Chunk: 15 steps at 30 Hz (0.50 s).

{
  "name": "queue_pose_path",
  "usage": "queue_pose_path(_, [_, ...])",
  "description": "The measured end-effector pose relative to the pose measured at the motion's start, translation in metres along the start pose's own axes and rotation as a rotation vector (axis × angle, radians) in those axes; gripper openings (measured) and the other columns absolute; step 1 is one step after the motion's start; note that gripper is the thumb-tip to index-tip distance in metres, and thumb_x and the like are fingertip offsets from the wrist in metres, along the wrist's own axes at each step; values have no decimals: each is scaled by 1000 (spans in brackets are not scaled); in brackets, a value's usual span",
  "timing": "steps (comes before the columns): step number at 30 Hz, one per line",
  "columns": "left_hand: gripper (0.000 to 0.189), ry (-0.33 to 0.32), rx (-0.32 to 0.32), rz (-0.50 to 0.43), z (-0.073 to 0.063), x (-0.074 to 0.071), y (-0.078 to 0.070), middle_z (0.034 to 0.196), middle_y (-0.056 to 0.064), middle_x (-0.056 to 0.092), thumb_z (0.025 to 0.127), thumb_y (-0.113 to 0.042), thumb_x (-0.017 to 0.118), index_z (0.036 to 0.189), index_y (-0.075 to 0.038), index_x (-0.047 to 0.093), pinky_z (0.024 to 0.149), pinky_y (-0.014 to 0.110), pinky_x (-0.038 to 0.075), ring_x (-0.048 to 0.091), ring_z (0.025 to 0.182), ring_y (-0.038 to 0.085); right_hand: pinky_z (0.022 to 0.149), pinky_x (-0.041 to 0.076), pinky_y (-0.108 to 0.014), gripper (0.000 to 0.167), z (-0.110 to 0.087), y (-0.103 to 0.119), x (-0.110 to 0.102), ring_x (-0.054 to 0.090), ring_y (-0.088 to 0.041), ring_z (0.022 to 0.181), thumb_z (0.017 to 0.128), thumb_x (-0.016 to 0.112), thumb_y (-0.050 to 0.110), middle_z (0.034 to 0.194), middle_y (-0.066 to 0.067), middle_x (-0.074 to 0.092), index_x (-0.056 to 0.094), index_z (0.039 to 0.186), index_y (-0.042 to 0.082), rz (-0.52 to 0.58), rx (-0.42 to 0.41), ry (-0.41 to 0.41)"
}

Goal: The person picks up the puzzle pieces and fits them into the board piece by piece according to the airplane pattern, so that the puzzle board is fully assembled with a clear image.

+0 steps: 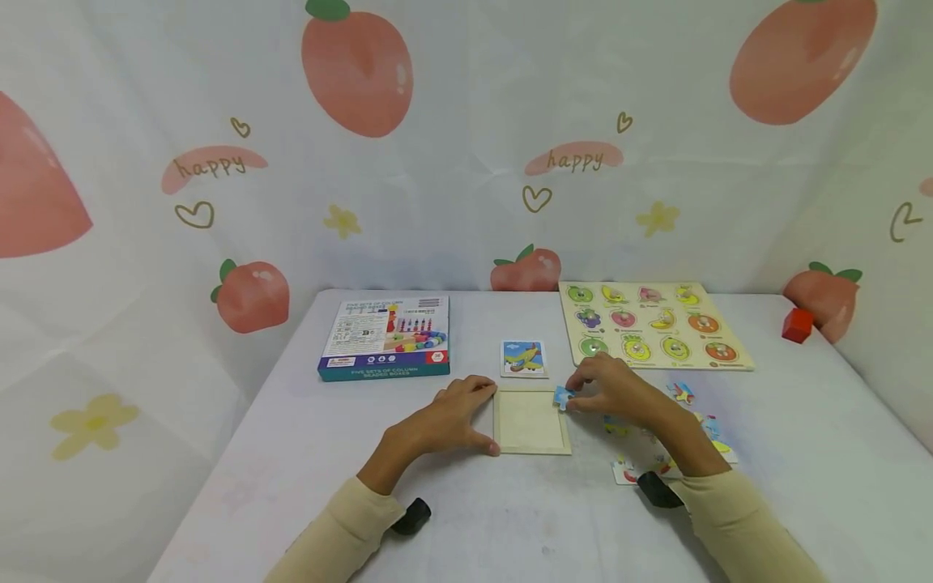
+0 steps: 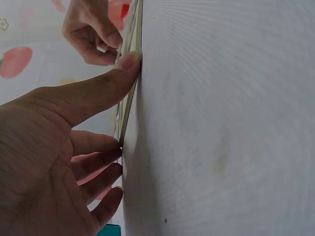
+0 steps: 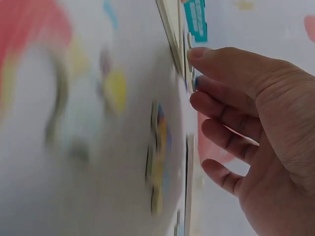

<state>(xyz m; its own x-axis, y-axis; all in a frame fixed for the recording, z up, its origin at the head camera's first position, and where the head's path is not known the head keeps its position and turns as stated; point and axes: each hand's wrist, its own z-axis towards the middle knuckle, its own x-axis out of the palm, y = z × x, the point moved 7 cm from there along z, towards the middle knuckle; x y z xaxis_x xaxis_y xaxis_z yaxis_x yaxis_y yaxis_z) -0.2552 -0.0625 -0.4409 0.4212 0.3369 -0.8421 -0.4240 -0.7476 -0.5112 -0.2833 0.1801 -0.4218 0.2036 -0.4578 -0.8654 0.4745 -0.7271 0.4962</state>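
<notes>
While left hand (image 1: pixel 450 421) fingers press straight on puzzle tray (image 1: pixel 530 421) edge, right hand (image 1: pixel 611 387) fingers pinch blue puzzle piece (image 1: pixel 563 397).

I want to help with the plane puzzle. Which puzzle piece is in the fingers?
The blue piece, pinched by the right hand at the tray's top right corner. The other pieces lie loose on the table, right of the tray.

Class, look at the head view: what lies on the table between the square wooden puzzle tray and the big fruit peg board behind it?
In the head view, a small aeroplane picture card lies between the square wooden puzzle tray and the fruit peg board.
</notes>
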Motion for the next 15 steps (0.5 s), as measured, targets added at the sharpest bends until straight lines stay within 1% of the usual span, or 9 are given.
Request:
queue_pose_path(4, [100, 5, -5, 6, 0, 0, 1, 167, 5, 39, 85, -50, 87, 164, -11, 41, 125, 52, 32, 36, 153, 28, 93, 48, -46, 19, 9, 13, 8, 59, -19, 102, 90, 84, 26, 99, 7, 72, 82, 102, 12, 5, -27, 15])
queue_pose_path(8, [99, 10, -3, 4, 1, 1, 1, 168, 5, 39, 85, -52, 86, 164, -11, 41, 125, 53, 32, 36, 153, 28, 93, 51, -44, 19, 18, 27, 15, 58, -17, 100, 90, 83, 26, 98, 7, 72, 82, 103, 12, -22, -52, 31])
queue_pose_path(12, [99, 9, 1, 2, 0, 0, 1, 167, 5, 39, 85, -52, 86, 163, -11, 41, 125, 53, 32, 37, 153, 29, 95, 52, -43, 19, 26, 38, 22, 58, -17, 102, 92, 82, 27, 101, 7, 72, 82, 104, 13, -58, -76, 43])
queue_pose_path(15, [99, 8, 2, 0, 0, 0, 1, 167, 6, 39, 85, -52, 86, 163, -10, 41, 124, 53, 32, 37, 152, 29, 97, 53, -44, 19, 30, 46, 26, 59, -19, 104, 93, 81, 27, 103, 5, 72, 82, 105, 12, -66, -109, 41])
